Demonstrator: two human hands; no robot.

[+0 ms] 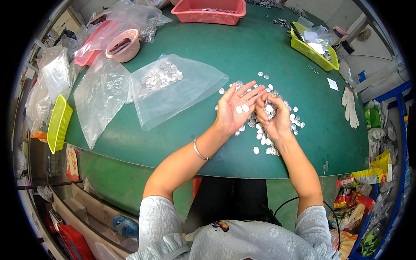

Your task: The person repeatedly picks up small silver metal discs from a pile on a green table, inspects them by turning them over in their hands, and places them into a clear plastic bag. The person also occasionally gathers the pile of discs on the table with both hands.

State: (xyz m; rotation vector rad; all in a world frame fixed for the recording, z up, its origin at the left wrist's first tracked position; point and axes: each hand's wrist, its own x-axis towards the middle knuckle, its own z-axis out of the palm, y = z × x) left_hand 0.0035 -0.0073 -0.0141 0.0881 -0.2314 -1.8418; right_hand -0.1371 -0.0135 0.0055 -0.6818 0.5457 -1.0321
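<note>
Palm up, my left hand (236,110) is open with its fingers stretched out, and two small oval metal discs (242,108) lie flat on the palm. Beside it my right hand (276,117) is curled round several of the same silvery discs (269,111), its fingertips close to the left fingers. Whether the two hands touch I cannot tell. Under and around both hands spreads a loose pile of discs (265,139) on the green table (182,143). To the left lies a clear plastic bag (190,78) with a heap of discs (164,75) in it.
Another clear bag (102,99) lies further left, near a pink round basket (131,48) and a yellow-green basket (59,123) at the table's edge. A pink tray (208,17) stands at the back. At right are a filled yellow-green basket (314,54) and a white glove (350,108).
</note>
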